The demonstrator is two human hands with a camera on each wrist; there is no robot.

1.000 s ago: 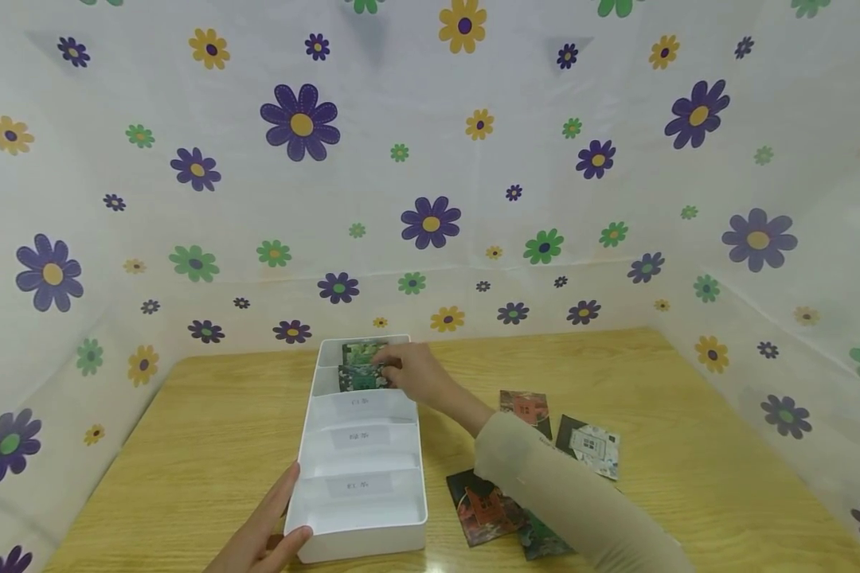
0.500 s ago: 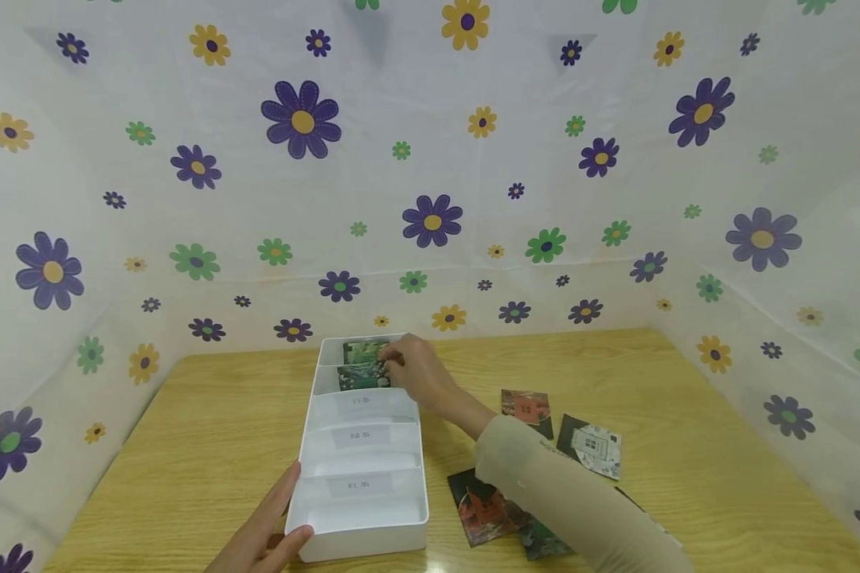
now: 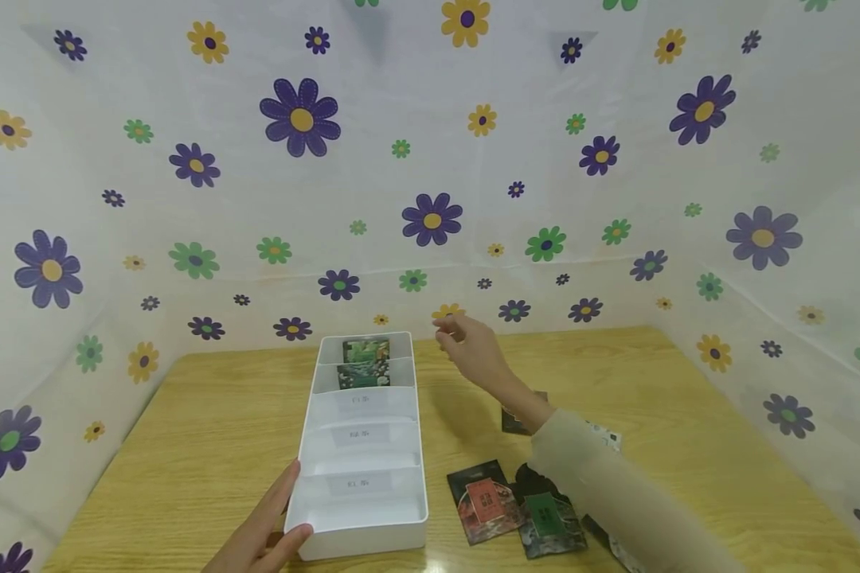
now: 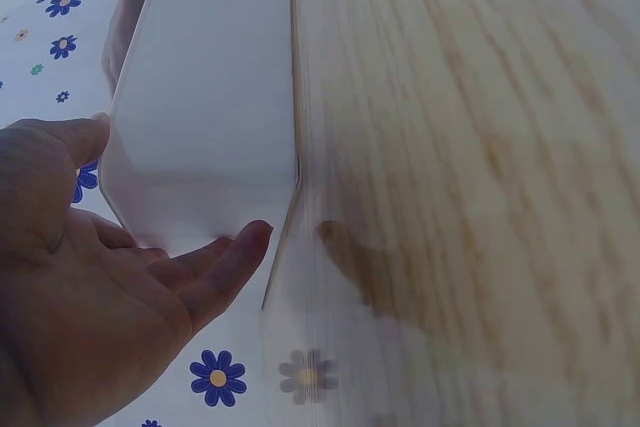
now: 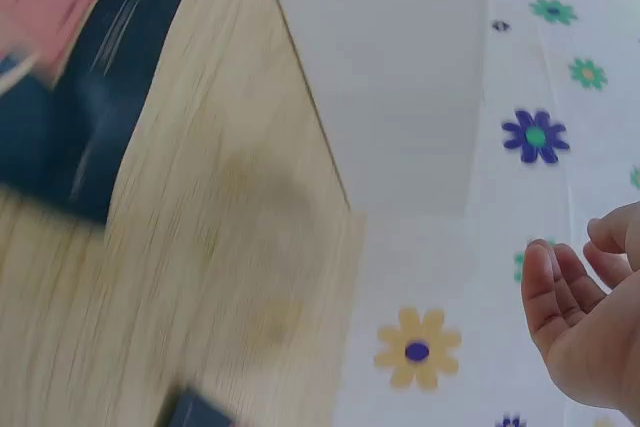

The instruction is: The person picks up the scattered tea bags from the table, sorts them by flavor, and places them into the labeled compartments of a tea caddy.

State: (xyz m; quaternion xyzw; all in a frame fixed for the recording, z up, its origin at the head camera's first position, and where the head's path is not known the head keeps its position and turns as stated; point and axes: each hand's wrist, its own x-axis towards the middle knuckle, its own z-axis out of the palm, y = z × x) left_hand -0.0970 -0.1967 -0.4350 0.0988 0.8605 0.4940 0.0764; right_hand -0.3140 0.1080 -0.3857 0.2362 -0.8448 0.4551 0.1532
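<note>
A long white divided box (image 3: 361, 545) stands on the table. My left hand (image 3: 261, 525) holds its near left corner, thumb at the front and fingers along the side; the left wrist view shows them about the box's end. In the far compartment stands a green printed tea sachet (image 3: 365, 351). A darker green one (image 3: 363, 376) stands in the compartment in front of it. To the right of the box's far end, my right hand (image 3: 476, 350) is raised above the table, fingers loosely curled around nothing. In the right wrist view it is apart from the box.
A red-labelled sachet (image 3: 485, 503) and a green-labelled one (image 3: 547, 521) lie right of the box. More sachets lie partly hidden under the right forearm (image 3: 602, 477). Labelled compartments face me at the near end. A flowered curtain (image 3: 430, 159) closes off the back and sides.
My right hand has let go of the darker green sachet in the second compartment and moved right, away from the box. The left hand stays at the corner.
</note>
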